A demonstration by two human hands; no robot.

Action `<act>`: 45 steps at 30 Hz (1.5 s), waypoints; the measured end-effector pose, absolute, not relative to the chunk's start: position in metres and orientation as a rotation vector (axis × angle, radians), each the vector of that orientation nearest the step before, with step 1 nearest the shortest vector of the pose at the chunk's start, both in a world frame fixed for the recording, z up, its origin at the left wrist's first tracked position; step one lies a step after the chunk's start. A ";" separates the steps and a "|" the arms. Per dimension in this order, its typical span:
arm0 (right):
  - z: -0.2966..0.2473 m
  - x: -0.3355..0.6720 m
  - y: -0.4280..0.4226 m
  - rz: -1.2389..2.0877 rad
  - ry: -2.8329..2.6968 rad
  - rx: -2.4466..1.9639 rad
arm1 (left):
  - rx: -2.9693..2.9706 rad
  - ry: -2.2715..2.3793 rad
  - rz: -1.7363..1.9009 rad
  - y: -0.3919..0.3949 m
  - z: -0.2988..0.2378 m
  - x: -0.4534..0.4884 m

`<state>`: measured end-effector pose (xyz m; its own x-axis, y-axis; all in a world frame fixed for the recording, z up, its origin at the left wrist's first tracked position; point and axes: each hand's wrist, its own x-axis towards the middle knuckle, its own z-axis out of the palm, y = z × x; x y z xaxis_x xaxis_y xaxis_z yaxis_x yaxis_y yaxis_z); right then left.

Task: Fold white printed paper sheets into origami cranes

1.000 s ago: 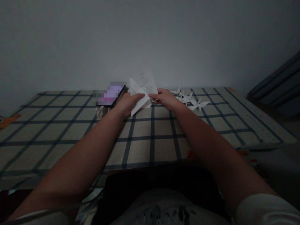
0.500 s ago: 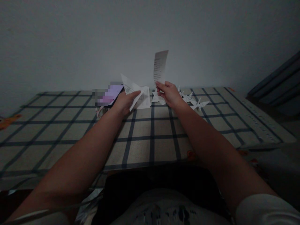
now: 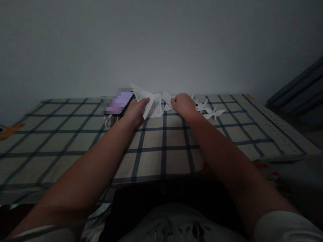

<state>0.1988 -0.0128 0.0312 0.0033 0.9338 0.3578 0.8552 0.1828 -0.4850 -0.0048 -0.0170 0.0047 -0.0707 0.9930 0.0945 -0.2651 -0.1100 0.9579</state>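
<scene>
My left hand [image 3: 135, 110] pinches a printed white paper sheet [image 3: 146, 99] near the far edge of a checked cloth [image 3: 161, 148]. My right hand [image 3: 183, 104] is closed and lowered onto the cloth, with the torn paper strip [image 3: 167, 99] under its fingers beside the sheet. Just right of that hand lie several small folded white paper cranes [image 3: 209, 109].
A phone [image 3: 118, 102] with a lit screen lies left of my left hand, with a white cord [image 3: 108, 120] below it. A pale wall rises behind the cloth. Dark fabric [image 3: 297, 97] sits at the far right.
My right hand tore a strip off the sheet, lifted it high, then brought it down onto the cloth. My left hand kept hold of the remaining sheet.
</scene>
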 end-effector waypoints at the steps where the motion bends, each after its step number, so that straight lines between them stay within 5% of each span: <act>1: 0.030 0.201 -0.011 0.155 -1.859 -1.708 | 1.042 1.001 1.437 -0.018 0.006 -0.004; 16: 0.036 0.197 -0.022 -0.070 -1.949 -1.536 | 1.157 0.965 1.370 -0.019 0.000 -0.004; 24: 0.017 0.176 -0.010 0.532 -1.818 -1.167 | 1.290 0.872 1.313 -0.024 0.004 0.000; 31: 0.014 0.179 0.001 0.646 -1.576 -1.107 | 1.396 1.148 1.550 -0.009 -0.002 -0.007; 45: 0.017 0.169 -0.015 1.241 -1.480 -0.744 | 1.388 0.927 1.186 -0.028 0.003 0.000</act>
<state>0.1687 -0.0145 0.0174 -0.2874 0.9067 0.3087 -0.1464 0.2770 -0.9497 0.0005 -0.0284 0.0033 0.2119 0.9623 0.1703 -0.0670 -0.1595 0.9849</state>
